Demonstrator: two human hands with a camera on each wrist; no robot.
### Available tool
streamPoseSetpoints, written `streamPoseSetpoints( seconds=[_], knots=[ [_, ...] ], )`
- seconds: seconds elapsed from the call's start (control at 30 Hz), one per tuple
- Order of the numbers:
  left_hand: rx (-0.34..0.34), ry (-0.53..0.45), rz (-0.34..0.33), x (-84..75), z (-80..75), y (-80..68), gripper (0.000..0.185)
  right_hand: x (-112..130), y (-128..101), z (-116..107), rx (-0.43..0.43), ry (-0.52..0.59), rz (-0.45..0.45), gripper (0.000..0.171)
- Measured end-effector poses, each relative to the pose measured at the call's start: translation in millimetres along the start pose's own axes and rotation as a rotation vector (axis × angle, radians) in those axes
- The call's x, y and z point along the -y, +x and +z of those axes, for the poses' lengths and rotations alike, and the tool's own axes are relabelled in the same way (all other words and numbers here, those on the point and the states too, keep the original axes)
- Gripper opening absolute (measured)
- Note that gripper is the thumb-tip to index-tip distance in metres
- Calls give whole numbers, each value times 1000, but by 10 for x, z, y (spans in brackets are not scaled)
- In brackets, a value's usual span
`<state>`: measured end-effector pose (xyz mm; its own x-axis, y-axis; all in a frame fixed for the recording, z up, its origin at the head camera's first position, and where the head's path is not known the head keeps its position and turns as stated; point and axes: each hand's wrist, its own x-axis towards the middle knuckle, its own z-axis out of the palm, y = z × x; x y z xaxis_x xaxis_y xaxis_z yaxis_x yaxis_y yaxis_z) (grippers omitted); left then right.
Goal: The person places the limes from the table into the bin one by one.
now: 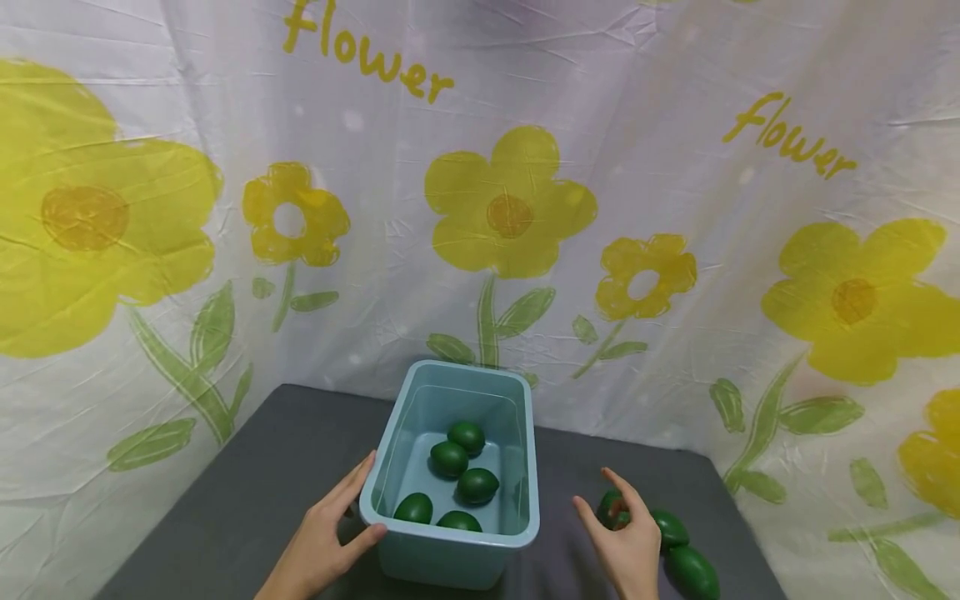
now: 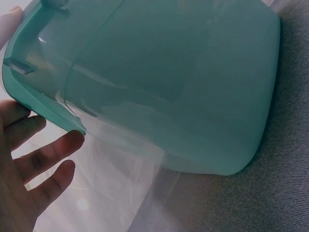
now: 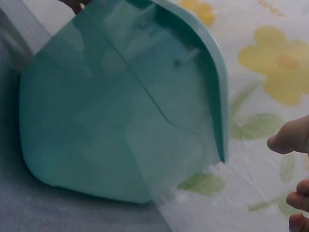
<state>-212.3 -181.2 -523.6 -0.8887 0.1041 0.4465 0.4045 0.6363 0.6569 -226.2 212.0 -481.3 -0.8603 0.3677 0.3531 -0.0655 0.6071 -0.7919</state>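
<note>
1. Bin count: one, pale blue (image 1: 442,562), upright at the near middle of the grey table (image 1: 225,517). I count five green fruits (image 1: 477,486) lying on its floor: three toward the middle, two at the near end.
2. Loose fruits (image 1: 692,573): I make out three on the table, right of the bin and well apart from it.
3. Left hand (image 1: 322,537): spans the bin's near-left corner, thumb on the near rim, fingers along the left side, a loose hold with the fingers spread.
4. Right hand (image 1: 626,546): by the loose fruits, thumb and index finger wide apart; I see nothing gripped. Whether a fingertip touches the farthest loose fruit, I cannot tell.
5. Hidden: the near rim covers part of the two nearest fruits in the bin, and the right hand covers part of the farthest loose one. Both wrist views give me mostly the bin's outer wall, with fingers cut off at the edge.
6. Lie: the bin's long axis runs near to far. Its middle fruit nearest me points its tip right. The loose fruits string from far left to near right; the nearest one's long axis follows that slant.
</note>
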Motion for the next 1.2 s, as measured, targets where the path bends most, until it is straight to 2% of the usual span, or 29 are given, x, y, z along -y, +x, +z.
streamPoseSetpoints(
  seconds=[0.27,0.5,0.73,1.0,1.2],
  knots=[
    [-8,3,20,-8,-10,15,90,-192,30,-131,-34,-43,53,59],
    [-14,21,14,-10,-8,14,91,-431,93,-246,-83,-133,81,60],
    [-11,31,7,-9,-9,4,89,-679,154,-373,-142,-203,165,63],
    [-9,17,5,-11,-26,5,90,-902,168,-465,-138,-246,237,66],
    [0,13,-3,-17,-20,6,89,-1029,221,-540,-77,-295,289,72]
  ],
)
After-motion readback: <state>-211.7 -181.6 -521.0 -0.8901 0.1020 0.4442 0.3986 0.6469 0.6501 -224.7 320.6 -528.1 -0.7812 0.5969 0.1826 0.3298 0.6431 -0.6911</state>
